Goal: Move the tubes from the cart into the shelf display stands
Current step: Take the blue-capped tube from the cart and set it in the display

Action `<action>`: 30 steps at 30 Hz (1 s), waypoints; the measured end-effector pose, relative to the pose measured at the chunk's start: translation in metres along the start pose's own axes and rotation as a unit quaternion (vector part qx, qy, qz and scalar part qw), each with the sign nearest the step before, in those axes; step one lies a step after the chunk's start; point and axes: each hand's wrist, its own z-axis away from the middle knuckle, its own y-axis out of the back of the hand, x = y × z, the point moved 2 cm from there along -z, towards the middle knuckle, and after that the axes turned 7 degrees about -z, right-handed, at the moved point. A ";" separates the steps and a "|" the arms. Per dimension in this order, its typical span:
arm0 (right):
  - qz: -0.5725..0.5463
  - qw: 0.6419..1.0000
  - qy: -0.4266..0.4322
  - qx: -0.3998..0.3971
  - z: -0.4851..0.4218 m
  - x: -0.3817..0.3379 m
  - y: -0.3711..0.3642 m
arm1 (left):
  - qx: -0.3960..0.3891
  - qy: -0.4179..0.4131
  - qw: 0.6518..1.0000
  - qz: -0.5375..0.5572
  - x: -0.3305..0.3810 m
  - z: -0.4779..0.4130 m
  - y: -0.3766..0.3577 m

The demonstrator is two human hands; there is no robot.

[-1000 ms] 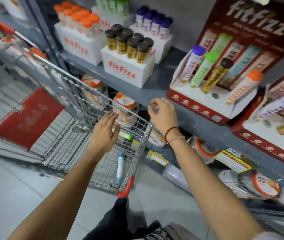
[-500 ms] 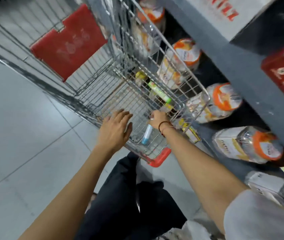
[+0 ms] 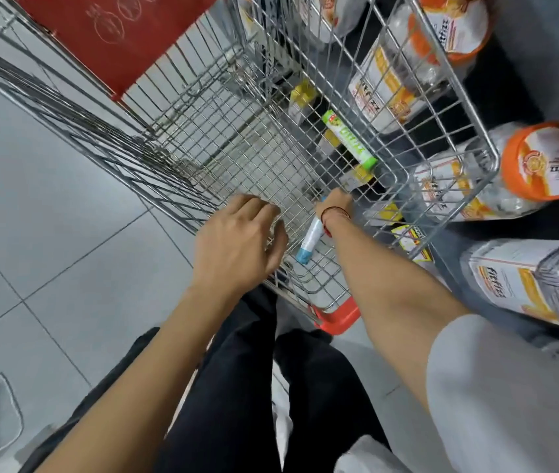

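Observation:
I look down into a wire shopping cart (image 3: 223, 158). A white tube with a light-blue cap (image 3: 309, 243) lies at the cart's near end. My right hand (image 3: 334, 205) is down inside the cart with its fingers closed on that tube's far end. A green-capped tube (image 3: 349, 139) lies farther in, along the cart's right wall. My left hand (image 3: 237, 242) rests on the cart's near left rim, fingers curled and holding no tube. The shelf display stands are out of view.
Large clear jars with orange lids (image 3: 541, 163) lie on the low shelf to the right of the cart. A red child-seat flap (image 3: 114, 32) stands at the cart's far end, a red corner bumper (image 3: 338, 317) at its near end. Grey floor tiles spread to the left.
My view has dropped from the shelf stands down to the cart. My right hand left the shelf edge, went into the cart and closed on the blue-capped tube. My left hand stayed at the rim.

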 end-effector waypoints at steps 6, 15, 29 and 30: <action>0.003 0.999 0.053 -0.007 0.017 -0.006 0.018 | -0.002 0.002 1.000 0.019 0.000 0.001 0.001; -0.108 0.977 0.182 0.028 0.086 -0.012 0.101 | -0.010 -0.021 1.000 0.007 0.002 0.001 0.004; -0.216 0.903 0.268 0.258 0.235 0.066 0.276 | 0.050 -0.154 0.984 0.072 0.106 -0.061 0.055; -0.219 0.897 0.267 0.275 0.246 0.075 0.289 | 0.064 -0.177 0.979 0.077 0.123 -0.067 0.063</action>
